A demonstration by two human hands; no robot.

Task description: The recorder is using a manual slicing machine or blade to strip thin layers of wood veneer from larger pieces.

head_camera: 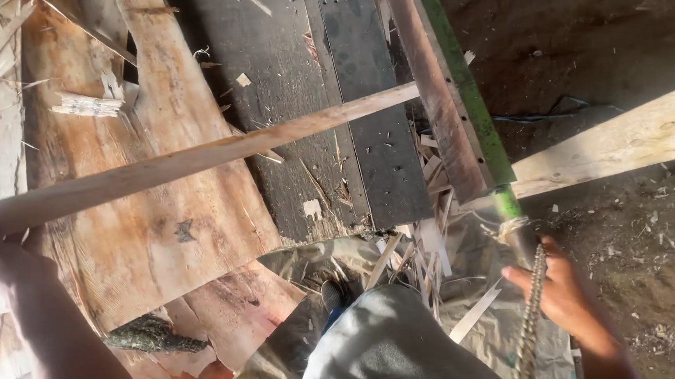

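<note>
Stick [195, 163], long and pale, lies slantwise over the sheets of veneer [161, 239] and the dark planks [301, 98], its far end reaching the green-edged beam [469, 103] and its near end at the left edge of view. The left hand [2, 261] grips that near end, fingers clenched around it, the forearm running up from the lower left corner with the wrist straight. To guide it well, I judge the stick should stay flat on the planks and square to the beam, with the pull kept along its length so it does not skid sideways over the loose splinters [427, 246]. The right hand [566, 292] is low on the right, closed around a twisted rope [529, 326] that runs up to the green lever [508, 202] at the beam's near end; its thumb points left. Between the hands a grey trouser knee [394, 350] and a shoe [332, 295] stand on littered ground.
</note>
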